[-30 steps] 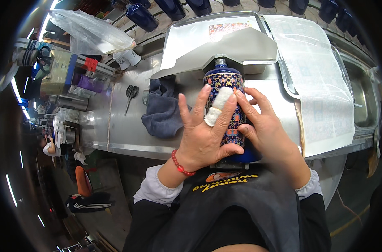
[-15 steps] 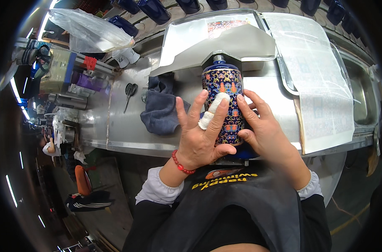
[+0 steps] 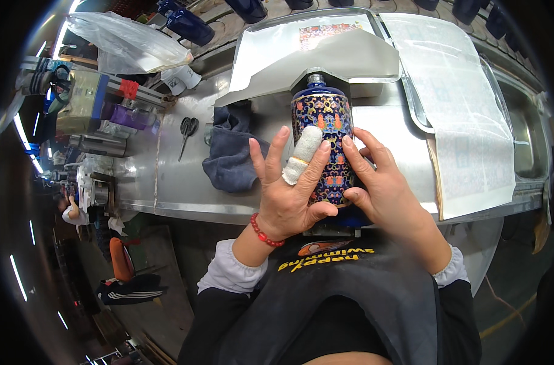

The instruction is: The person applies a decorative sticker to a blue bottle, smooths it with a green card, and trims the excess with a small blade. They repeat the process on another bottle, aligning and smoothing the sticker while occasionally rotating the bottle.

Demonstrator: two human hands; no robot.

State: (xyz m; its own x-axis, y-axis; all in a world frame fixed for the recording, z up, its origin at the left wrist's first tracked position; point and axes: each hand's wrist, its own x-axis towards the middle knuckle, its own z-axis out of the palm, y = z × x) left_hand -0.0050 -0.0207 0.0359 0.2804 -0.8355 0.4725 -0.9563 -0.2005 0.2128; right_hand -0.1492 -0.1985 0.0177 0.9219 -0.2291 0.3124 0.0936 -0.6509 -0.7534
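A dark blue bottle [image 3: 321, 109] with a colourful floral wrap lies in front of me, its metal-rimmed neck pointing away. Fingers spread, my left hand [image 3: 289, 201] rests on its left side and front. A white cloth finger sleeve [image 3: 303, 155] covers one finger of that hand, pressed to the pattern. Along the bottle's right edge lies my right hand [image 3: 380, 182], fingers stretched out, index fingertip and thumb touching the wrap. Neither hand is wrapped around the bottle. Part of the bottle's lower body is hidden behind my hands.
Left of the bottle lie a dark grey cloth [image 3: 231, 158] and black scissors [image 3: 188, 131]. Beyond it stands a tray [image 3: 271, 45] with a patterned sheet and a grey bent panel [image 3: 350, 61]. White paper sheets [image 3: 453, 121] lie right, beside a sink [image 3: 526, 140]. Several blue bottles [image 3: 188, 24] stand behind.
The left hand and its sleeved finger have shifted slightly left and up the pattern. The bottle has moved or turned a little; the right hand has hardly moved. The blue bottles behind have shifted right.
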